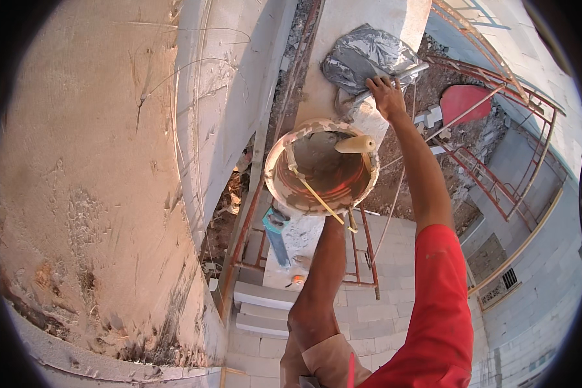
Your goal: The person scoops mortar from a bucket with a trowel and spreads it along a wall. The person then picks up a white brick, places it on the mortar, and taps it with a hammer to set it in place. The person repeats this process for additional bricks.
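My right hand (pixel 388 98) reaches out along the plank (pixel 399 26), its fingers curled over a pale straight bar (pixel 415 71). The bar lies against a crumpled grey plastic bag (pixel 366 58). Closer to me stands a mortar-smeared bucket (pixel 275 174) with wet grey mortar (pixel 322 158) inside. A light wooden handle (pixel 354 144) rests at the bucket's right rim; the rest of that tool cannot be made out. Across the near rim hangs a thin yellow bail (pixel 318 197). My left hand is out of sight.
A rough plastered wall (pixel 97 161) fills the left side. Rusty scaffold frames (pixel 537 155) stand at right, beside a red panel (pixel 465 103) on rubble. My leg (pixel 323 278) is below the bucket, near a teal-blue block-like thing (pixel 277 239) and pale blocks (pixel 265 295).
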`<move>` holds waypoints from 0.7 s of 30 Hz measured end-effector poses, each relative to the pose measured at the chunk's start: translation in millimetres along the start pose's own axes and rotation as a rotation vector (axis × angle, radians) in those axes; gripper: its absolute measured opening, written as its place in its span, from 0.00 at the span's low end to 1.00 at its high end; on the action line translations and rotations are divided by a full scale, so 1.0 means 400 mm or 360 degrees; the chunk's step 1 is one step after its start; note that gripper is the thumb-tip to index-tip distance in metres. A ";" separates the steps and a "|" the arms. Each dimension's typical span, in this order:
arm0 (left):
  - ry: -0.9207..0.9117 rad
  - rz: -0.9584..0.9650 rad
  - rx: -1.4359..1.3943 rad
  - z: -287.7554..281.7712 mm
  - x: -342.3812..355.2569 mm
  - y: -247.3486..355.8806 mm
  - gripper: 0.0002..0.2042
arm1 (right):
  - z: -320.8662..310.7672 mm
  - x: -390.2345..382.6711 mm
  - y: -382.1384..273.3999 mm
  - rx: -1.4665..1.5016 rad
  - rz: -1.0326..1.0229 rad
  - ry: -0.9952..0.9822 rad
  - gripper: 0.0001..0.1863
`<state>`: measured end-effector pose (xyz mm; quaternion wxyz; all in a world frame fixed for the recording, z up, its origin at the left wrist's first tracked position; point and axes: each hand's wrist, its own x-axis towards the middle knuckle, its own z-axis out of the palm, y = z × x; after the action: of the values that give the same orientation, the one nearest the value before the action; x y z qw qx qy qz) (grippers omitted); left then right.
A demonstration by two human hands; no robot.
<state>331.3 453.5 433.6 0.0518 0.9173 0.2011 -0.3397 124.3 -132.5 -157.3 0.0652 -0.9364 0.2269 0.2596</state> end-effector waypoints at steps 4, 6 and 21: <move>0.0068 -0.0019 -0.0002 -0.056 -0.028 -0.016 0.31 | -0.035 0.003 0.008 -0.0216 -0.0295 0.0000 0.20; 0.0146 0.0008 -0.0050 -0.120 -0.072 -0.027 0.31 | -0.102 -0.025 0.001 -0.0224 -0.0334 -0.0078 0.18; 0.1183 0.0327 -0.1573 -0.737 -0.425 -0.517 0.31 | -0.994 -0.619 -0.118 0.1195 0.0623 0.0250 0.21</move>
<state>308.4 653.9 776.9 0.4289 0.8565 0.2496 0.1418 138.7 -89.2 311.1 0.3335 -0.8039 0.4834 0.0945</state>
